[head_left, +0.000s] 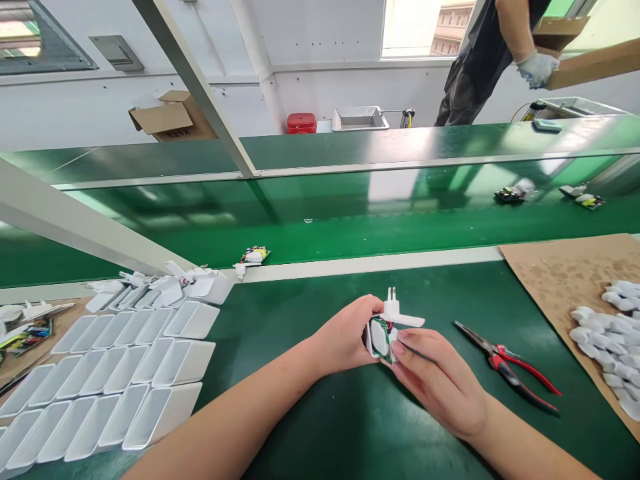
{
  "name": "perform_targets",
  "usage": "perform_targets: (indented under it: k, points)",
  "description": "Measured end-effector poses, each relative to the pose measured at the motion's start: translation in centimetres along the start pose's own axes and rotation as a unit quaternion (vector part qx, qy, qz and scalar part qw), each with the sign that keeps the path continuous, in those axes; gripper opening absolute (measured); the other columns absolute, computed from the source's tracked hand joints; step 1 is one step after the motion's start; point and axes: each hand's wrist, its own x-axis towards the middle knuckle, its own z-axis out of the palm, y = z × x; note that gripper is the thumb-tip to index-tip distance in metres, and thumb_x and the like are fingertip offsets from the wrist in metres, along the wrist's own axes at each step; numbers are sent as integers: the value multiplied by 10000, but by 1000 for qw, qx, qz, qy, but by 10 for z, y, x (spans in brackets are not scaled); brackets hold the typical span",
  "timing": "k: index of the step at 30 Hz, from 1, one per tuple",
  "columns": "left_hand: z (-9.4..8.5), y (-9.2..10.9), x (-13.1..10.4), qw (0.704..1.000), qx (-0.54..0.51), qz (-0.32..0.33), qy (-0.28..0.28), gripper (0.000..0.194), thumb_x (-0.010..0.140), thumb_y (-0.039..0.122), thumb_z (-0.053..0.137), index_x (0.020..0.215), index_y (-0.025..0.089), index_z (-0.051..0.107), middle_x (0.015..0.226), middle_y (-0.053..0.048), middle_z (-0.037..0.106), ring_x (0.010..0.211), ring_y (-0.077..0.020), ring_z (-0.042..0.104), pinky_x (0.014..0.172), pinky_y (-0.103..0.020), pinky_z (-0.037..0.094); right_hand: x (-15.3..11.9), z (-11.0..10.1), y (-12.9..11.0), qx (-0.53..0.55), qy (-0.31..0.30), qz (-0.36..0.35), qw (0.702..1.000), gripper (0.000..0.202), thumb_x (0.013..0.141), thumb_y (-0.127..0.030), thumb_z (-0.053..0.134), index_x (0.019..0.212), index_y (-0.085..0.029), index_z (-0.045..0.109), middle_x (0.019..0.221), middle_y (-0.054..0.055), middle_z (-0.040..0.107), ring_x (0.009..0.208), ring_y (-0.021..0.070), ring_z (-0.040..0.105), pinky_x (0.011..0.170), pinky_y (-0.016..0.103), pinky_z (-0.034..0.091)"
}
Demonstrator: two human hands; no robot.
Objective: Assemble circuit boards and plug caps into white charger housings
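Above the green table, both hands grip a partly assembled power adapter. It has a white housing, a green circuit board showing inside, and a white cover with a two-pin plug pointing away from me. My left hand wraps the housing's left side, its fingertips partly hidden behind it. From the right, my right hand presses thumb and fingers against the board and the housing edge. Long-nose pliers with red and black handles lie right of my right hand.
Rows of open white housings stand at the left, with plug covers behind them. Small wrapped white parts lie on cardboard at the right. Circuit boards rest along the green conveyor. Beyond, a gloved person holds cardboard.
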Motion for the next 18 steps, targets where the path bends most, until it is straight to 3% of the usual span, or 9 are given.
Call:
perform_targets:
  k: [9, 18]
  points:
    - [-1, 2, -1, 1000, 12, -16, -8, 495, 797, 485, 847, 1128, 210, 602, 986, -40, 691, 849, -190, 638, 727, -291, 538, 2, 3, 1, -23, -2, -15, 1000, 657, 959, -177, 792, 1530, -446, 608, 1199, 78, 776, 1083, 274, 808, 945, 339, 725]
    - [1, 4, -2, 1000, -13, -26, -8, 483, 816, 498, 843, 1098, 201, 585, 950, -12, 671, 783, -152, 603, 705, -278, 517, 5, -1, 5, -58, -22, -72, 995, 610, 935, -137, 804, 1492, -325, 640, 1222, 100, 761, 1086, 258, 797, 956, 336, 707]
